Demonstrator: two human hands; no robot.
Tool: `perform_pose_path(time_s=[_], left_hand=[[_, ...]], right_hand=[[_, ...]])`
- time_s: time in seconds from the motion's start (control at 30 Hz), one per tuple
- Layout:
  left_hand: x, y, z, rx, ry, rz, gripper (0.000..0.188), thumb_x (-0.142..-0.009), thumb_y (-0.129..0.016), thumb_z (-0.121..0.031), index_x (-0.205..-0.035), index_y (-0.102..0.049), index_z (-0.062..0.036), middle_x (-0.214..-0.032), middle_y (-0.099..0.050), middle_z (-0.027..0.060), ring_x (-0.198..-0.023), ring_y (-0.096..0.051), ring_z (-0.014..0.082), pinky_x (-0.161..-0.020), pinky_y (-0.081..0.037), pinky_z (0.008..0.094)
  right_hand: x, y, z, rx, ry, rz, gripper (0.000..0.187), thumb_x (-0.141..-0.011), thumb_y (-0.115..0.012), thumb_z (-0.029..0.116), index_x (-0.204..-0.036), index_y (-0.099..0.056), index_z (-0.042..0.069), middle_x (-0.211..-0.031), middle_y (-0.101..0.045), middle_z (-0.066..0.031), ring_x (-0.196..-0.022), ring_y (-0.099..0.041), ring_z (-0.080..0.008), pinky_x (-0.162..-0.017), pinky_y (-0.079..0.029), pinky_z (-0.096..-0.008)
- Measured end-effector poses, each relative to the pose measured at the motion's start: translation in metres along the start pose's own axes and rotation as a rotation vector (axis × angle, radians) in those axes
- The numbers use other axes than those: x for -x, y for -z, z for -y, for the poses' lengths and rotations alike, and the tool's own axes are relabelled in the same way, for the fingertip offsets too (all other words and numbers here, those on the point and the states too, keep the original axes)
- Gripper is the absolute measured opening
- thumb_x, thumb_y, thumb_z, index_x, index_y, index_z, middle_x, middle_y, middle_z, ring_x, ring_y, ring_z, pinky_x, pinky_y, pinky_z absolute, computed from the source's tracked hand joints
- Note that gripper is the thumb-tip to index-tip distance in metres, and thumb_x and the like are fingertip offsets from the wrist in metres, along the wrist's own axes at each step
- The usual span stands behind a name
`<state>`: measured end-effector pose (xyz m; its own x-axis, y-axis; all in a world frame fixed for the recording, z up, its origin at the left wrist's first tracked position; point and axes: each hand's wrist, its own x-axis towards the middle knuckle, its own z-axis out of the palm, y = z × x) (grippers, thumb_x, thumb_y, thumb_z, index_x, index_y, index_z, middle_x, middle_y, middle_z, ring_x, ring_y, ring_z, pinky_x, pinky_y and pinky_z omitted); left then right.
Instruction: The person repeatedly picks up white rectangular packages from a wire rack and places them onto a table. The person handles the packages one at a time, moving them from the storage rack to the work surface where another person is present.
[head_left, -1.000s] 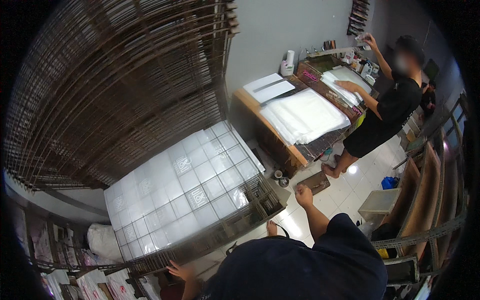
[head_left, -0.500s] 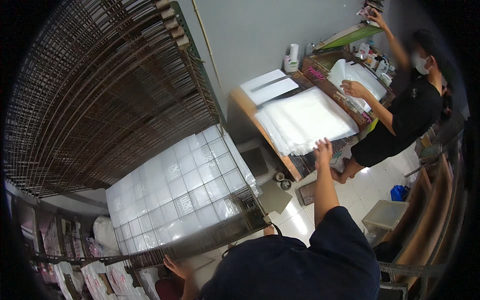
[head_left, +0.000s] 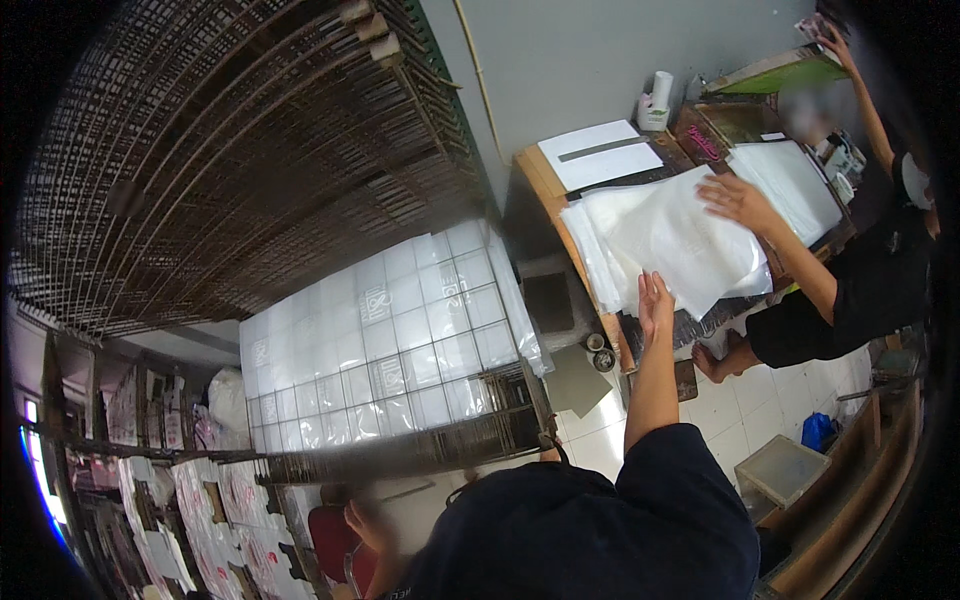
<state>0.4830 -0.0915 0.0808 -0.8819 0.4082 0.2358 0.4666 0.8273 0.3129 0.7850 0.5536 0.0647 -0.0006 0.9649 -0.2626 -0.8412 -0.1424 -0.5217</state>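
My right hand [head_left: 655,302] reaches to the near edge of a translucent white plastic bag [head_left: 690,240], fingers stretched upward. Whether its fingers touch the bag's edge is hard to tell. Beneath that bag lies a stack of similar bags [head_left: 592,255] on a dark worktable. A co-worker's hand [head_left: 738,203] rests over the bag's far right part. Low on the left, my left hand [head_left: 368,525] hangs beside a dark red chair [head_left: 330,545], somewhat blurred, its fingers loosely apart and nothing visible in them. Printed plastic bags [head_left: 375,345] lie spread on a wire drying rack [head_left: 480,425] to my left.
Raised rack tiers [head_left: 250,170] fill the upper left. A green-edged printing frame [head_left: 770,75] is propped up beside the co-worker, with another pile of bags [head_left: 790,190] below. White sheets [head_left: 600,150], a white bottle [head_left: 655,105] and small cups [head_left: 603,360] are near the table.
The co-worker's hand has brought a bag leftward over the stack. My right hand now meets its near edge. My left hand has dropped from the rack's edge, and my view has shifted left.
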Motion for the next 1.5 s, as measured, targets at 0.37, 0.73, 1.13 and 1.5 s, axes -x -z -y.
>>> perform_pose_path(time_s=[0.37,0.73,1.13,1.5], left_hand=[[-0.005,0.002,-0.038,0.030,0.028,0.024,0.065,-0.070,-0.065,-0.006,-0.127,-0.037,-0.0118,-0.128,-0.033,0.0168,-0.113,-0.040,0.0378,-0.092,-0.038,0.0438],[-0.062,-0.017,-0.206,1.068,0.372,1.135,0.078,-0.078,-0.048,-0.061,-0.132,-0.035,-0.0046,-0.124,-0.045,0.0179,-0.115,-0.044,0.0309,-0.090,-0.040,0.0412],[-0.149,-0.004,-0.263,2.120,0.778,1.508,0.127,-0.051,-0.019,-0.094,-0.134,-0.027,0.0017,-0.127,-0.043,0.0218,-0.115,-0.046,0.0332,-0.093,-0.039,0.0449],[-0.179,-0.072,-0.158,2.065,0.644,0.986,0.028,-0.081,-0.056,-0.022,-0.098,-0.056,0.0003,-0.096,-0.059,0.0128,-0.089,-0.059,0.0224,-0.076,-0.051,0.0348]], right_hand=[[0.013,-0.045,-0.022,0.315,0.173,-0.526,0.026,-0.078,-0.055,0.015,-0.099,-0.051,-0.001,-0.098,-0.056,-0.0131,-0.085,-0.054,-0.0237,-0.070,-0.048,-0.0345],[0.188,-0.232,0.023,0.659,0.984,0.154,0.061,-0.078,-0.063,-0.001,-0.129,-0.030,0.007,-0.110,-0.047,-0.0136,-0.090,-0.053,-0.0201,-0.072,-0.048,-0.0314],[0.298,-0.287,0.016,0.632,0.469,0.695,0.032,-0.087,-0.046,0.000,-0.119,-0.048,-0.001,-0.107,-0.054,-0.0095,-0.088,-0.053,-0.0116,-0.078,-0.043,-0.0235],[0.402,-0.318,-0.065,0.791,0.213,0.848,0.053,-0.070,-0.050,0.000,-0.123,-0.043,0.000,-0.114,-0.050,-0.0127,-0.100,-0.052,-0.0168,-0.088,-0.041,-0.0253]])
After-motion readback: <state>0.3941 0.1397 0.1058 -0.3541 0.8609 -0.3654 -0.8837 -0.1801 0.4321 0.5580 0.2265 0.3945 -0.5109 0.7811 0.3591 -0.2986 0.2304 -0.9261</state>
